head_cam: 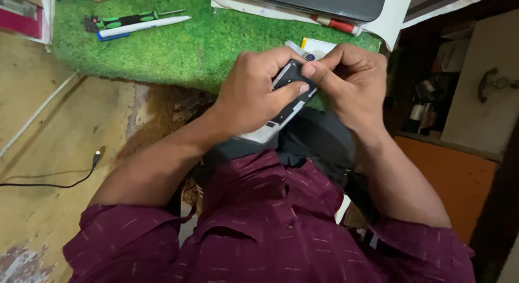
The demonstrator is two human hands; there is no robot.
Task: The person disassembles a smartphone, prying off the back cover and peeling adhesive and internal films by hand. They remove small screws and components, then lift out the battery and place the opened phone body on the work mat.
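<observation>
Over the lap, the left hand (pixel 251 93) clamps a phone (pixel 286 96) edge-on, thumb braced across its dark face to steady it. The right hand (pixel 351 80) pinches its top corner, fingertips pressing. Beyond, on the green mat (pixel 189 45), a screwdriver (pixel 127 19) and pen (pixel 143 26) lie within reach.

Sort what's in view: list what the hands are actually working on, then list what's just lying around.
In hand:
- small black and silver device, held between left hand and right hand

Lying about:
- green-and-black screwdriver on the green turf mat
- white pen beside it
- red-handled screwdriver
- black cable on the floor
</observation>
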